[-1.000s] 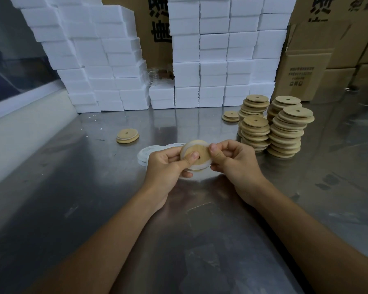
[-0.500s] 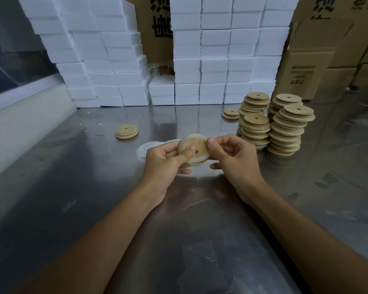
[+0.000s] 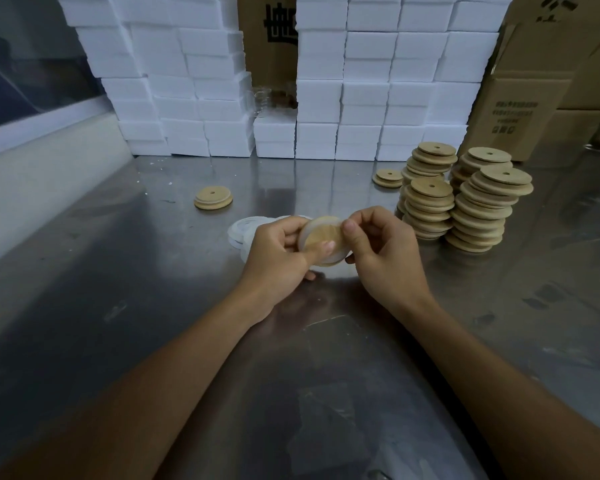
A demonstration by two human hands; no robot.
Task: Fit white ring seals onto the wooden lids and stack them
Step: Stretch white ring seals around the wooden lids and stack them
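Both hands hold one round wooden lid [image 3: 321,236] upright above the steel table, a white ring seal around its rim. My left hand [image 3: 281,251] grips its left side with the thumb pressed across the face. My right hand [image 3: 381,251] pinches its right edge between thumb and fingers. Behind the left hand lies a small pile of loose white ring seals [image 3: 245,228]. Several stacks of wooden lids [image 3: 465,199] stand to the right. A short stack of lids [image 3: 213,198] sits alone at the left.
Another low pair of lids [image 3: 389,177] lies behind the stacks. White foam boxes [image 3: 361,98] are walled up along the back, with brown cartons [image 3: 520,112] at the right. A white ledge [image 3: 42,161] borders the steel table [image 3: 118,271] on the left.
The lid has been turned in my fingers and the ring seal worked further around its rim. Both hands stay in about the same place over the table.
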